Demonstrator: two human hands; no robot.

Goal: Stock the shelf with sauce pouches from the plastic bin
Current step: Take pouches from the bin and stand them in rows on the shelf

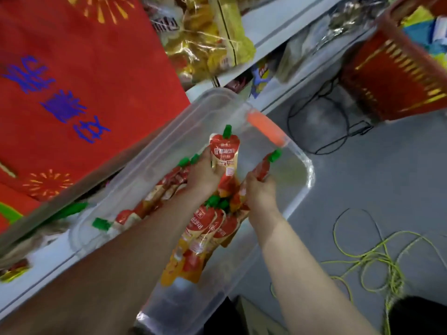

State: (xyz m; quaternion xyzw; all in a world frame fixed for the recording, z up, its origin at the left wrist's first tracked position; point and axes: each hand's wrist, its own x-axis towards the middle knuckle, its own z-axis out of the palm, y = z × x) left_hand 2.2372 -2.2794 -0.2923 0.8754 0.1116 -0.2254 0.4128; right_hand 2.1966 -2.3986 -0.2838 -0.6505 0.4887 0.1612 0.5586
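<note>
A clear plastic bin (303, 189) with an orange handle (266, 128) sits on the floor against the shelf. Several red sauce pouches (205, 228) with green caps lie inside it. My left hand (203, 172) is shut on one red pouch (225, 153), held upright above the bin with its green cap on top. My right hand (260, 192) is shut on a second pouch (263, 166), tilted with its green cap pointing up and to the right. A white shelf edge (48, 262) runs along the bin's left side.
A red banner (72, 81) with blue characters hangs over the shelf at left. Yellow snack bags (210, 37) fill the upper shelf. A red basket (396, 76) stands at the top right. Black cable (316, 122) and yellow-green cord (377, 259) lie on the grey floor.
</note>
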